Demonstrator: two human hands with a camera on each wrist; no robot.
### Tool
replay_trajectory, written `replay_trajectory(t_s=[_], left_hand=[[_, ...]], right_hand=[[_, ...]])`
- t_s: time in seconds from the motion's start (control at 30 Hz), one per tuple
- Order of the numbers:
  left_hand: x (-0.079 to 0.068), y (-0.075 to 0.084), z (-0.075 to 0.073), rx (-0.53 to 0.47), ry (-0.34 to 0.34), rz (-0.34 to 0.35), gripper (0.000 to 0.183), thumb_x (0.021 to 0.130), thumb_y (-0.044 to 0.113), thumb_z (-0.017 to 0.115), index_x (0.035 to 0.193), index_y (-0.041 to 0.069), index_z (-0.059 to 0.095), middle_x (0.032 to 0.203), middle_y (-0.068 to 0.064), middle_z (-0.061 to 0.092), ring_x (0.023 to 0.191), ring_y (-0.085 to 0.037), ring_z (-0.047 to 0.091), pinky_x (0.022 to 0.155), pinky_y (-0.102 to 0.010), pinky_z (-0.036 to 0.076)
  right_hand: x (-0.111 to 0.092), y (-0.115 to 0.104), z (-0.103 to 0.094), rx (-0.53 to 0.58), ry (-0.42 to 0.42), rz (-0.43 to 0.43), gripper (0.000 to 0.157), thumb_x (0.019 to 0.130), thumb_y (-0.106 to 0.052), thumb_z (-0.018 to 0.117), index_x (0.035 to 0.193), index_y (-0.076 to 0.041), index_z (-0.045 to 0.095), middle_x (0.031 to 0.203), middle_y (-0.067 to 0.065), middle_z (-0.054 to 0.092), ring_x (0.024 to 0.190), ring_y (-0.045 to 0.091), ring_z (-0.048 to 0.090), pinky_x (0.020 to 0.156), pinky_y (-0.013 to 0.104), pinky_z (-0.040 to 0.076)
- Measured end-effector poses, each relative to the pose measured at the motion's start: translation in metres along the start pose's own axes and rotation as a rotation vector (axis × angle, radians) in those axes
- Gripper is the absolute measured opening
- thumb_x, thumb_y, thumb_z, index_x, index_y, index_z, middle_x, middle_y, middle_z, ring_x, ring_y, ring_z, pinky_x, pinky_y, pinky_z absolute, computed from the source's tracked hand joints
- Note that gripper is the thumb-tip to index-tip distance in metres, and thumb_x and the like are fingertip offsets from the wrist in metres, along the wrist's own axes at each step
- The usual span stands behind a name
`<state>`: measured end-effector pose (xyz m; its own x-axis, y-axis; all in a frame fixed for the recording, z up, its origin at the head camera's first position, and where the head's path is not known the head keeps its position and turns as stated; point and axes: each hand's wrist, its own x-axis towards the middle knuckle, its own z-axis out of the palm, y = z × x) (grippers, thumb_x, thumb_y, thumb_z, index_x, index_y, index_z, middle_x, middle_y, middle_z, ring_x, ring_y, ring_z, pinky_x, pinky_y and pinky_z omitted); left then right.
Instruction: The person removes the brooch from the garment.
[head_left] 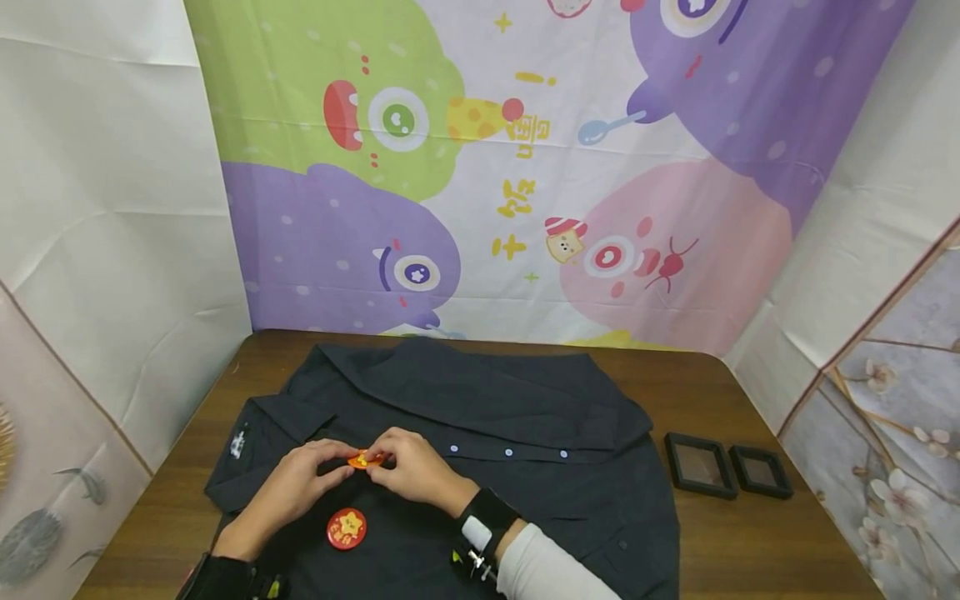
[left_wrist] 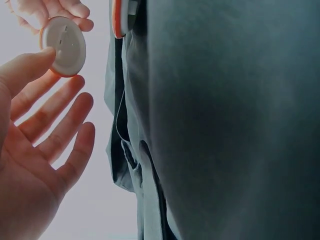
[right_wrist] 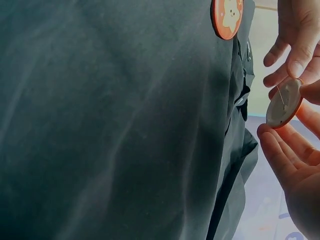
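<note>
A dark button-up shirt (head_left: 555,508) lies spread on the wooden table. Above it, both hands hold a round orange-rimmed pin badge (head_left: 362,461) between them. My left hand (head_left: 303,477) pinches one edge with thumb and fingers, and my right hand (head_left: 418,471) grips the other. The badge's pale back (left_wrist: 67,50) faces the left wrist camera. In the right wrist view a thin pin needle stands away from the badge's back (right_wrist: 287,107). A second badge, red with a yellow star figure (head_left: 347,529), sits on the shirt just below the hands.
Two black square frames (head_left: 701,465) lie side by side on the table (head_left: 765,550), right of the shirt. Behind the table hangs a cartoon-print cloth (head_left: 510,308), with white sheets at both sides. White buttons (head_left: 509,452) run along the shirt's placket.
</note>
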<state>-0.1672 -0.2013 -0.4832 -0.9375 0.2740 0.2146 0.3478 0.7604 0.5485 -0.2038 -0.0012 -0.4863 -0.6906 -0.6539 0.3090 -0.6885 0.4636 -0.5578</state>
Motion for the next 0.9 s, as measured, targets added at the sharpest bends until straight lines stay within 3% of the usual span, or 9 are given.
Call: replay_trajectory(t_s=[0.7,0.9], left_hand=[[0.0021,0.0042,0.0038,-0.009,0.047,0.033,0.02,0.081,0.015,0.07,0.1,0.01,0.071,0.098,-0.008,0.071,0.093,-0.026,0.063,0.079,-0.051,0.053],[0.0043,0.0041,0.0017,-0.03,0.09,0.08,0.019,0.08,0.015,0.071,0.099,0.01,0.071,0.097,-0.006,0.071,0.092,-0.024,0.064,0.078,-0.048,0.054]], right_hand=[[-0.005,0.0043,-0.0037,0.071,0.046,-0.003,0.014,0.085,-0.017,0.065,0.096,-0.011,0.071,0.093,0.0,0.066,0.082,0.002,0.059,0.073,0.012,0.051],[-0.0041,0.0025,-0.0067,0.055,0.054,-0.021,0.014,0.086,-0.016,0.064,0.097,-0.011,0.071,0.094,0.001,0.066,0.082,0.0,0.059,0.073,0.012,0.051]])
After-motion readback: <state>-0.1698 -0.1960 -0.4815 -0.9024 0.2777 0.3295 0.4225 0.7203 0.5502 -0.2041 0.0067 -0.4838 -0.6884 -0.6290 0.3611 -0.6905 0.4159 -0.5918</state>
